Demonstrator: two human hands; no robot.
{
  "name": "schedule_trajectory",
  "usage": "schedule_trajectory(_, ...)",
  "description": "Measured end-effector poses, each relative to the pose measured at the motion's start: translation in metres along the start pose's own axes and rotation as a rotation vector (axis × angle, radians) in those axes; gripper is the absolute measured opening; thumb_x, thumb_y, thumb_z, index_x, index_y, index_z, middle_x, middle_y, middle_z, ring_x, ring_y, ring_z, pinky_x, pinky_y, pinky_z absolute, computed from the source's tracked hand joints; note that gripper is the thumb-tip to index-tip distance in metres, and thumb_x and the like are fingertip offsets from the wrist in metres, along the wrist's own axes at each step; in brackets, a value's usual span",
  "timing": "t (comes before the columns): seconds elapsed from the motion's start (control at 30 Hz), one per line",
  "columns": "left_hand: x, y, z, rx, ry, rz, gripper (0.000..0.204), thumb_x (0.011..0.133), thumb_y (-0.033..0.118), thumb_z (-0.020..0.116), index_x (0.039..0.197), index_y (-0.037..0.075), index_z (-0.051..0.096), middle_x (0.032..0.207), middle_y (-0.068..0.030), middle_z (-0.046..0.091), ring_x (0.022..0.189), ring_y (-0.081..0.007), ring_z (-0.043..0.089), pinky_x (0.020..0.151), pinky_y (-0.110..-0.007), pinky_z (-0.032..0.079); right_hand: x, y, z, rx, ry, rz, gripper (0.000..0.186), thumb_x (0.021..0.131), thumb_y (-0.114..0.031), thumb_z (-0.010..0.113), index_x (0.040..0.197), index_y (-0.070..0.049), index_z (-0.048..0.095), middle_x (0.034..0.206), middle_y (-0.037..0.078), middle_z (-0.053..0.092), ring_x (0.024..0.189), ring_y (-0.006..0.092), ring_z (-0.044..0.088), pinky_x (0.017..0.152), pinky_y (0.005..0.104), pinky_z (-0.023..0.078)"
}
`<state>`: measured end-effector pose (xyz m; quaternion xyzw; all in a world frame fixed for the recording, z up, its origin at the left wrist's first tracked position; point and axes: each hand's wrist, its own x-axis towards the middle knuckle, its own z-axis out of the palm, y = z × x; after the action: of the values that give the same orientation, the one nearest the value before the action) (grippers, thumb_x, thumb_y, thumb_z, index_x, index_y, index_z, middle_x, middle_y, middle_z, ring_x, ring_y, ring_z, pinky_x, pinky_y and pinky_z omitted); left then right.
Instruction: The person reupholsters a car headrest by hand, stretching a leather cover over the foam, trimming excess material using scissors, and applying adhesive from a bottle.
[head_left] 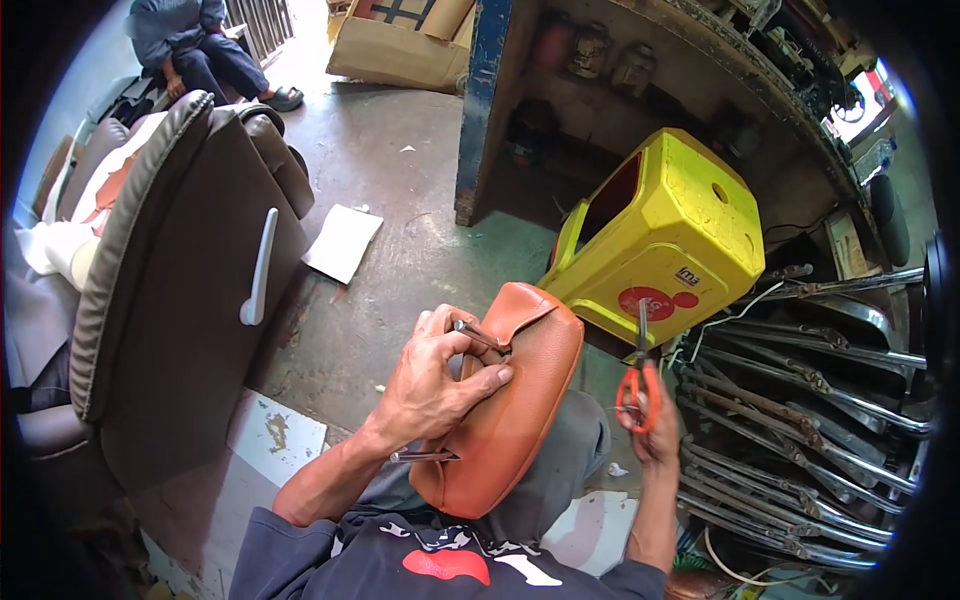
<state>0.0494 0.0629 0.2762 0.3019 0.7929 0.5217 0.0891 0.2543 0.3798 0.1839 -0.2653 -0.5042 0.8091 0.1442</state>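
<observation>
A brown leather-covered headrest (pixel 530 400) with two metal posts lies across my lap, tilted. My left hand (pixel 440 370) is closed on it around the upper post (pixel 478 334), thumb pressed against the cover beside the post's base. Near my left wrist the lower post (pixel 422 456) sticks out. Off to the right, clear of the headrest, my right hand (pixel 655 425) holds scissors (pixel 640 385) by their orange handles, the blades pointing up and away from me. A flap of the cover shows near the headrest's far end.
On the right lies a yellow plastic stool (pixel 700 210) on its side, beside stacked metal frames (pixel 800 420). To the left stands a dark padded seat (pixel 190 280) with a light lever (pixel 262 265). White paper (pixel 343 243) lies on the floor. Another person (pixel 195 50) sits far left.
</observation>
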Motion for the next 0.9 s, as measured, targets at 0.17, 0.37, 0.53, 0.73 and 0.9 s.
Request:
schedule_trajectory(0.17,-0.001,0.000,0.003,-0.204,-0.029,-0.056,0.021,0.083,0.018,0.083,0.089,0.000,0.074,0.109,-0.0125,0.065,0.108,-0.0287,0.063,0.096,-0.040,0.050,-0.073,-0.130,0.087,-0.508,-0.196,0.131,0.066,0.088,-0.016,0.079,0.146,0.001,0.054,0.072,0.000,0.059,0.049,0.0087,0.054,0.045,0.0229,0.045)
schedule_trajectory(0.37,-0.006,-0.003,-0.002,-0.316,0.001,-0.116,0.022,0.082,0.018,0.086,0.088,0.001,0.075,0.111,-0.0091,0.065,0.111,-0.0218,0.064,0.101,-0.037,0.049,-0.061,-0.165,0.164,-1.196,-0.695,0.190,0.047,0.095,-0.038,0.077,0.123,-0.002,0.068,0.079,0.006,0.067,0.065,0.0147,0.062,0.061,0.0306,0.050)
schedule_trajectory(0.53,-0.012,-0.003,-0.002,-0.344,-0.011,-0.064,0.021,0.082,0.017,0.085,0.092,0.001,0.075,0.110,-0.0098,0.066,0.108,-0.0240,0.064,0.097,-0.038,0.050,-0.047,-0.185,0.187,-1.344,-0.777,0.309,0.051,0.098,-0.052,0.070,0.113,-0.004,0.069,0.072,0.012,0.064,0.063,0.0222,0.062,0.062,0.0359,0.050)
schedule_trajectory(0.73,-0.015,-0.006,0.003,-0.329,0.025,-0.002,0.022,0.083,0.017,0.083,0.097,0.002,0.075,0.108,-0.0111,0.065,0.104,-0.0264,0.063,0.093,-0.039,0.050,-0.037,-0.208,0.225,-1.569,-0.859,0.411,0.049,0.101,-0.051,0.065,0.116,-0.005,0.070,0.073,0.013,0.065,0.063,0.0245,0.062,0.062,0.0374,0.050)
schedule_trajectory(0.9,-0.015,-0.003,0.000,-0.369,0.028,-0.019,0.020,0.082,0.011,0.083,0.099,0.002,0.076,0.106,-0.0107,0.066,0.104,-0.0254,0.063,0.092,-0.037,0.051,-0.030,-0.215,0.238,-1.663,-0.855,0.485,0.056,0.098,-0.058,0.065,0.119,-0.006,0.072,0.073,0.015,0.067,0.063,0.0285,0.064,0.063,0.0398,0.051)
